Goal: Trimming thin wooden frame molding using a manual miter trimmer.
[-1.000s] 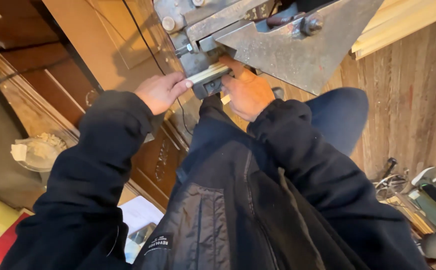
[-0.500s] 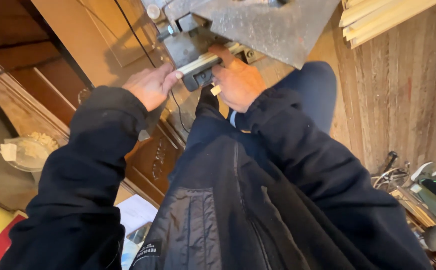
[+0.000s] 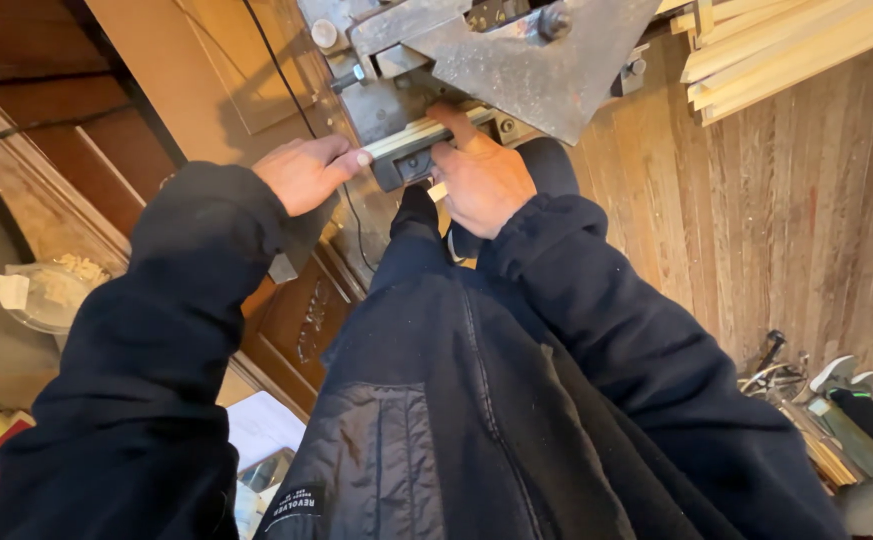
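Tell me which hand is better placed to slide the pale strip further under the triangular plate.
Left, probably. The left hand touches the free end of the pale strip; the right hand rests on it beside the triangular metal plate, likelier steadying.

A woodworking workshop: metal cutting machine [image 3: 517, 60], stacked wooden mouldings [image 3: 787, 40], plank floor [image 3: 757, 220].

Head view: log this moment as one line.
left hand: fingertips on end of pale wood strip | right hand: pressing strip at grey metal machine | floor: wood planks
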